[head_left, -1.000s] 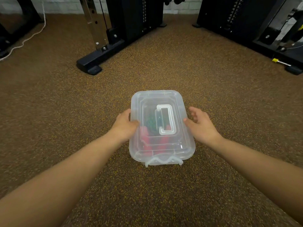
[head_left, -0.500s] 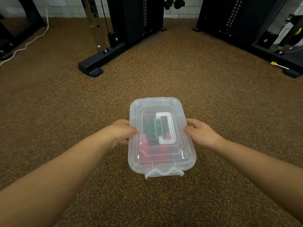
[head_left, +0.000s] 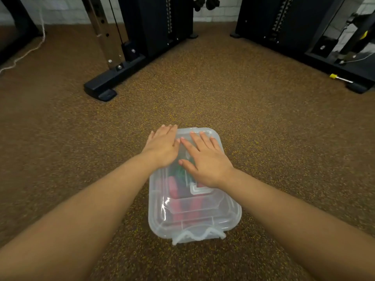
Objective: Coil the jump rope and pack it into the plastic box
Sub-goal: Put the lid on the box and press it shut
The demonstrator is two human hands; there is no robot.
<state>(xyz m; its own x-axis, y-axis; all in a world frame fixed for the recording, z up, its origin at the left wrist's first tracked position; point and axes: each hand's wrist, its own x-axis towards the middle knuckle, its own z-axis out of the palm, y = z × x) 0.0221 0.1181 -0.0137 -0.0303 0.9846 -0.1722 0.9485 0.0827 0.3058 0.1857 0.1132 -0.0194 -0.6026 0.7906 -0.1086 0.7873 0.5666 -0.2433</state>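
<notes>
Bare fingers [head_left: 205,138] of the right hand [head_left: 205,161] lie flat and spread on the lid [head_left: 194,211] of the plastic box [head_left: 158,224], clamped on nothing. The left hand [head_left: 162,147] rests palm down beside it on the lid's far left corner, its fingers close together and reaching past the rim; the two hands touch near the thumbs. No writing or label can be read on the box. It sits closed on the brown speckled floor [head_left: 60,138], its long axis running away from the person, the wavy latch [head_left: 197,236] at the near end. Through the clear lid the jump rope [head_left: 178,191] shows as red and green shapes. Black gym machines [head_left: 154,27] stand well beyond.
</notes>
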